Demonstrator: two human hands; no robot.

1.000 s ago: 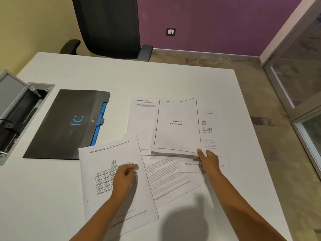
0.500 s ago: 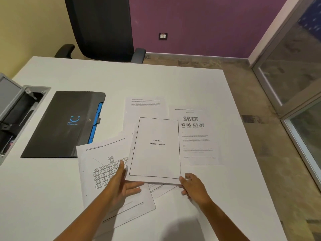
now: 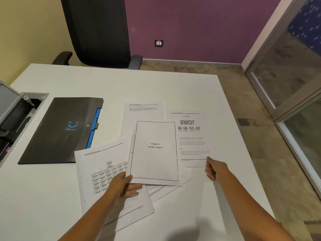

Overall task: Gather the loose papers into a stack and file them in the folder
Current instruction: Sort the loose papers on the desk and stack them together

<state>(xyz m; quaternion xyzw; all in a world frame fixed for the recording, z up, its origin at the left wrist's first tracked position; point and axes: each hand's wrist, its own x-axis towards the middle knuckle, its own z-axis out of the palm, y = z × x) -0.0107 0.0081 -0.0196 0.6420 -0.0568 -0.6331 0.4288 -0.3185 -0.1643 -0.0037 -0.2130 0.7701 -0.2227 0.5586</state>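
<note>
Head view shows gathering underway: left hand (image 3: pixel 124 186) pinches the white bordered "Chapter 4" title sheet (image 3: pixel 154 152) at its near corner, while right hand (image 3: pixel 214 168), fingers loosely apart, reaches the white "SWOT" page (image 3: pixel 189 136) just beyond, which probably needs sliding under that sheet.

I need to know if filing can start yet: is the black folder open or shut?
Shut. The black folder lies flat on the table with its cover down; only its blue tabs show along the right edge.

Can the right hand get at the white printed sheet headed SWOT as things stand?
Probably yes. The right hand is already at the near right corner of the white printed sheet headed SWOT, which lies flat on the white table; only its left edge is tucked under the white Chapter 4 title sheet.
</note>
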